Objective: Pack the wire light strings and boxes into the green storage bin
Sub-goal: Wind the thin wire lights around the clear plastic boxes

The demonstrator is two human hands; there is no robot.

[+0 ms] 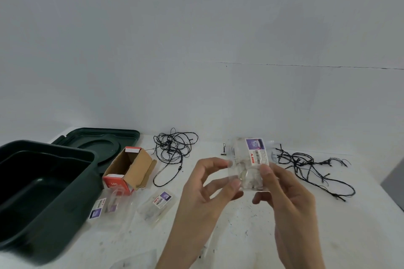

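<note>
Above the middle of the white, scuffed tabletop (pixel 240 229), seen from the head camera, both hands hold a small clear plastic box (pixel 248 172) with a purple-and-white barcode label on its upper right. The left hand (pixel 203 194) pinches the box's left edge between thumb and curled fingertips. The right hand (pixel 288 201) grips the right side, with the thumb on the front face and the fingers curled behind. The box is lifted off the surface and tilted. Fine pale wire seems to be coiled inside it, though that is hard to make out.

The green storage bin (pixel 54 225) stands open at the far left. Its green lid (pixel 98 140) lies flat behind it, against the wall. Just right of the bin, an open red-and-brown cardboard box (pixel 129 168) marked LED lies on its side. In front of it are two more clear labelled boxes, one (pixel 107 205) just beside the bin and another (pixel 158 203) near the left wrist.

One tangled black wire light string (pixel 175 146) lies behind the cardboard box, towards the wall. A second black string (pixel 306 166) sprawls on the right, beyond the right hand. A small dark clip-like piece (pixel 224 150) sits between the two strings.
</note>
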